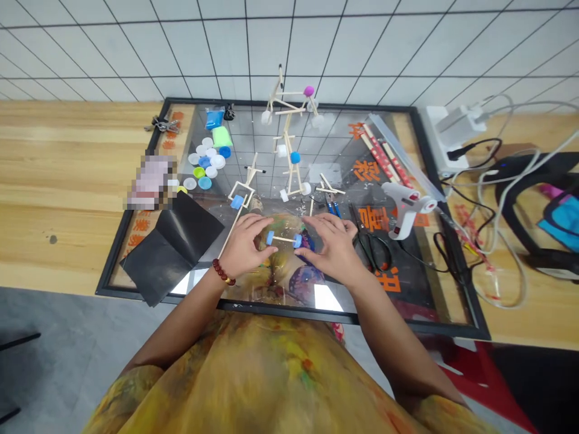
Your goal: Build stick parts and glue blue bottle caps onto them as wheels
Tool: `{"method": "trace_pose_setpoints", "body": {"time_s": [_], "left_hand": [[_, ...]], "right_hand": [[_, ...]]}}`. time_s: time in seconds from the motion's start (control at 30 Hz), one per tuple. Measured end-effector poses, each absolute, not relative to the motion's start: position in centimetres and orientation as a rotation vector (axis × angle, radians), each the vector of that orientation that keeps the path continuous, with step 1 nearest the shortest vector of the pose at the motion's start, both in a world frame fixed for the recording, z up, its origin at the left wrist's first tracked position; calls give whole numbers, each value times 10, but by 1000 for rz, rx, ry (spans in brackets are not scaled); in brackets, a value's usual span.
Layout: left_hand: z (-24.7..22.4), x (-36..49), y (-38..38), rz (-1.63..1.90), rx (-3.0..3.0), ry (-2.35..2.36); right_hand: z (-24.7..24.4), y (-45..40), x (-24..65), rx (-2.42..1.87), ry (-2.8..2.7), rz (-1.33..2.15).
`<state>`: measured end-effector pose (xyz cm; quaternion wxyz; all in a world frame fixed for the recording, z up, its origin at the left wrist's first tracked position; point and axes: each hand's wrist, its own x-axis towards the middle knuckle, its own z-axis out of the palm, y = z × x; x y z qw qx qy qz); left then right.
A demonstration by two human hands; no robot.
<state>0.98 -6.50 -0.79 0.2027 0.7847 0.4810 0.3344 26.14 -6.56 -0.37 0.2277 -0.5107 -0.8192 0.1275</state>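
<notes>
Between my hands a thin wooden stick [284, 240] bears a small light-blue cap [270, 237] at its left end and another blue cap [297, 241] at its right. My left hand [246, 244], a beaded bracelet at its wrist, curves around the left cap with thumb and fingers apart. Around the right cap my right hand [332, 247] also has its thumb and fingers spread; whether a thumb touches the cap I cannot tell. Just beyond my left hand lies a stick frame with a blue cap [237, 201].
On the glass board are bottle caps [218, 161], a black sheet [174, 247], a stick model with a blue ball [295, 158] and another with a purple ball [309, 91]. To the right lie scissors [380, 252], a glue gun [402, 208] and a power strip [441, 135] with cables.
</notes>
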Motion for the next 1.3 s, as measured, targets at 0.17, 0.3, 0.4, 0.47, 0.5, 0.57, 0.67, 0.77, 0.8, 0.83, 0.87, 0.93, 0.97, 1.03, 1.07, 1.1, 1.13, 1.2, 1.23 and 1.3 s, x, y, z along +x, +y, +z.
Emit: {"method": "trace_pose_setpoints", "body": {"time_s": [0.17,0.3,0.4,0.47,0.5,0.57,0.67,0.77,0.8,0.83,0.87,0.93,0.97,1.03,1.07,1.1,1.13,1.2,1.23,1.3], "left_hand": [[-8,7,-63,902,2199,1326],[-11,8,-61,918,2191,1309],[-15,10,-61,941,2162,1345],[-17,12,-62,955,2149,1367],[-17,13,-62,959,2145,1375],[-18,14,-63,960,2142,1386],[-17,14,-63,953,2150,1383],[-16,13,-64,955,2171,1367],[-15,13,-64,958,2178,1363],[-15,13,-64,958,2185,1361],[-15,13,-64,959,2191,1360],[-16,13,-63,954,2204,1357],[-16,13,-63,950,2208,1356],[-16,12,-62,941,2217,1359],[-16,12,-62,932,2221,1361],[-15,11,-62,921,2225,1364],[-13,11,-63,915,2230,1367],[-6,12,-66,932,2256,1368],[-2,13,-68,950,2281,1369],[7,20,-71,968,2370,1373]], "right_hand": [[-6,-67,259,-1388,-2256,459],[-8,-67,258,-1335,-2218,539],[-7,-67,257,-1316,-2178,587],[-7,-67,257,-1301,-2170,599],[-6,-67,257,-1294,-2171,598],[-7,-68,257,-1282,-2170,580],[-8,-68,257,-1280,-2174,547],[-9,-67,257,-1302,-2176,527],[-9,-67,257,-1308,-2172,523],[-9,-67,257,-1314,-2168,520],[-9,-67,257,-1316,-2164,517],[-10,-66,257,-1306,-2166,513],[-10,-66,257,-1298,-2170,512],[-10,-66,257,-1280,-2178,508],[-10,-66,257,-1274,-2183,505],[-10,-66,257,-1272,-2188,500],[-9,-66,258,-1270,-2190,493],[-5,-66,261,-1265,-2176,476],[-2,-66,263,-1260,-2154,470],[5,-65,268,-1244,-2067,457]]}}
